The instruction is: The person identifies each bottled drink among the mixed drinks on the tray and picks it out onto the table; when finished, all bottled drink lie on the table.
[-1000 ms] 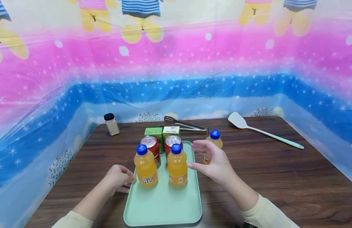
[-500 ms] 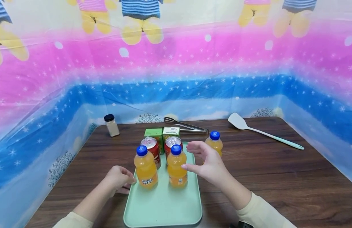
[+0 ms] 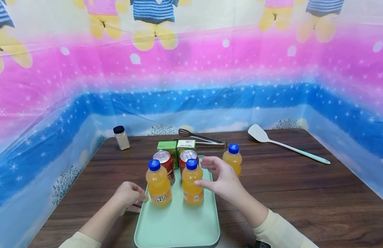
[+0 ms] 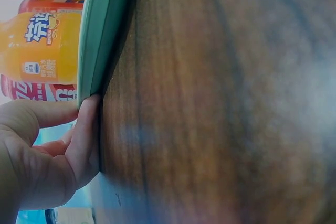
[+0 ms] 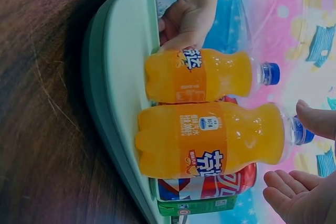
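While pinching the rim of the green tray [image 3: 179,227] at 9 o'clock with the left hand [image 3: 129,196], holds the right hand [image 3: 223,179] half-open at 2 o'clock, beside the near-right bottle [image 3: 192,186]; cannot tell whether touching it. On the tray, toward 1 o'clock, that bottle; toward 11, the near-left bottle [image 3: 159,186]; both upright, blue-capped, filled with orange drink. On both labels, 芬达 readable in the right wrist view; finer print too small. Behind them, at 11 and 12 o'clock, two red cans [image 3: 170,168], lettering only partly visible. Past these, two green cartons [image 3: 167,146]. Off the tray at 2 o'clock, on the brown table [image 3: 287,196], a third bottle [image 3: 232,159], likewise orange inside. Farther out: tongs [image 3: 203,138] at 1, white spatula [image 3: 270,140] at 2, black-lidded jar [image 3: 123,140] with pale contents between 10 and 11.
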Demonstrator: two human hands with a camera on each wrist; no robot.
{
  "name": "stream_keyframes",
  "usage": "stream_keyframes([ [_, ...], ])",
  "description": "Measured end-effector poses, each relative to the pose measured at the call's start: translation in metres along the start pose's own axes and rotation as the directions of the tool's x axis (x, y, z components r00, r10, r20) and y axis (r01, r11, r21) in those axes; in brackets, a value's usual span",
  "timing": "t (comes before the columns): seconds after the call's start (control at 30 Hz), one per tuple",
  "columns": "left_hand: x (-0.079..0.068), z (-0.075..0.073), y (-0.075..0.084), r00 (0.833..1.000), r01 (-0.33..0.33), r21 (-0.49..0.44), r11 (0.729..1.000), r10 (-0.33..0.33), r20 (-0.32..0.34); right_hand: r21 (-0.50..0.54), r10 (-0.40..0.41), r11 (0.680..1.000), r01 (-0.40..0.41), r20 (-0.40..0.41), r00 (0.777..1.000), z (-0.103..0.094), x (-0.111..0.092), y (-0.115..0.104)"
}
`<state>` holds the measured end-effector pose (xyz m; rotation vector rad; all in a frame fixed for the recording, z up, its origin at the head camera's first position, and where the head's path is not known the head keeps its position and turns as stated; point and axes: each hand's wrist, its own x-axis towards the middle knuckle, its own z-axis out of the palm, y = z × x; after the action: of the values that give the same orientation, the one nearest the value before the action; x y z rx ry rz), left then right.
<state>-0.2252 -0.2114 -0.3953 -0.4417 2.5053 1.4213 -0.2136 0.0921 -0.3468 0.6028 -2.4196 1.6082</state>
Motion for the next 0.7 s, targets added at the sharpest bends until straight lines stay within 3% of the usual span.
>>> stream_keyframes([
  [0.7, -0.001, 0.0, -0.001, 0.999, -0.022, -0.026, 0.999, 0.023, 0.023, 0.011, 0.053, 0.999, -0.053, 0.028, 0.998, 0.011, 0.002, 0.007],
])
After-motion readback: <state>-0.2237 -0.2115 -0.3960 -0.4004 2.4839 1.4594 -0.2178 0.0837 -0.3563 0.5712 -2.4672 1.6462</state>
